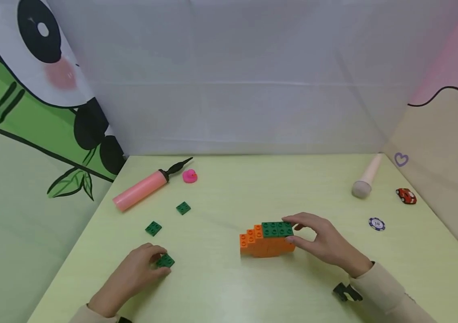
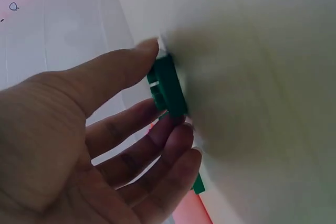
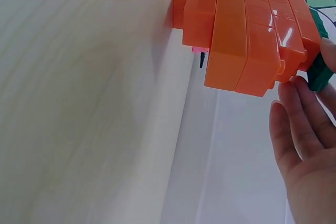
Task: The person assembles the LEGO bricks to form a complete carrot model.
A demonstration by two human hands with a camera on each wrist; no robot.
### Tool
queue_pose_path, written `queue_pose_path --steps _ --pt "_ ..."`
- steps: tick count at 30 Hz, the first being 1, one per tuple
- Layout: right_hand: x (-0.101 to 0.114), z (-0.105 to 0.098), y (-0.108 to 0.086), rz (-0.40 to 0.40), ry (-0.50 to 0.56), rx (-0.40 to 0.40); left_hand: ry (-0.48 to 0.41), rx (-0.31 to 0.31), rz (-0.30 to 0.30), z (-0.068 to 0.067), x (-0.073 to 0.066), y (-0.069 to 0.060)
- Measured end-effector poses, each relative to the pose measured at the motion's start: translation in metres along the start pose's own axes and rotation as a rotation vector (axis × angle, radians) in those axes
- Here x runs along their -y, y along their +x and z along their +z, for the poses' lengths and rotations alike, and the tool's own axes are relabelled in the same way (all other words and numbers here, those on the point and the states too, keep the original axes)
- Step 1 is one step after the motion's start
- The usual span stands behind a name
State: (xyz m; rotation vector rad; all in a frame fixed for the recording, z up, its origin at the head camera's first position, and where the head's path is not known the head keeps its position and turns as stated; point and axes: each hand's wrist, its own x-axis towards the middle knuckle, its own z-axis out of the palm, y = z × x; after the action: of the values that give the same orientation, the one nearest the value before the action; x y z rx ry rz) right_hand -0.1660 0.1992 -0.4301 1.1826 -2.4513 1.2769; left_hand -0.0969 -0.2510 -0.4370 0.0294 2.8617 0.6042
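Note:
On the right of the table's middle stands a stepped block of orange toy bricks (image 1: 267, 246) with two green bricks (image 1: 270, 229) side by side on top. My right hand (image 1: 326, 237) pinches the right-hand green brick at its end, thumb on the near side; the right wrist view shows that green brick (image 3: 319, 72) partly hidden by the thumb. At the left, my left hand (image 1: 138, 271) holds a small green brick (image 1: 166, 261) between thumb and fingers, close to the tabletop. In the left wrist view this brick (image 2: 169, 85) is tilted on edge.
Two loose green bricks (image 1: 153, 228) lie beyond my left hand. A pink hand pump (image 1: 142, 190) and a pink toy duck (image 1: 190, 176) are at the back left. A microphone-shaped thing (image 1: 367, 177), red toy car (image 1: 406, 196) and poker chip (image 1: 376, 224) lie right. A black object (image 1: 347, 292) is beside the sleeve.

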Motion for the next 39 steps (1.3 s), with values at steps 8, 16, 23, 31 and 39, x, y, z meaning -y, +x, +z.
queue_pose_path --steps 8,16,23,31,39 --pt "0.0 0.001 0.002 0.008 0.004 0.0 -0.133 -0.084 0.101 0.001 -0.024 0.008" --pt "-0.002 0.003 0.0 0.014 0.012 -0.007 -0.383 -0.183 0.59 0.005 -0.108 0.033" --pt "-0.002 0.005 0.001 0.012 0.024 -0.006 -0.409 -0.124 0.729 0.016 -0.151 0.05" --pt "-0.001 0.004 0.003 -0.012 -0.005 -0.022 -0.42 -0.101 0.742 0.023 -0.153 0.056" --pt "0.002 0.003 0.002 -0.022 -0.006 -0.024 -0.415 -0.076 0.695 0.023 -0.161 0.057"
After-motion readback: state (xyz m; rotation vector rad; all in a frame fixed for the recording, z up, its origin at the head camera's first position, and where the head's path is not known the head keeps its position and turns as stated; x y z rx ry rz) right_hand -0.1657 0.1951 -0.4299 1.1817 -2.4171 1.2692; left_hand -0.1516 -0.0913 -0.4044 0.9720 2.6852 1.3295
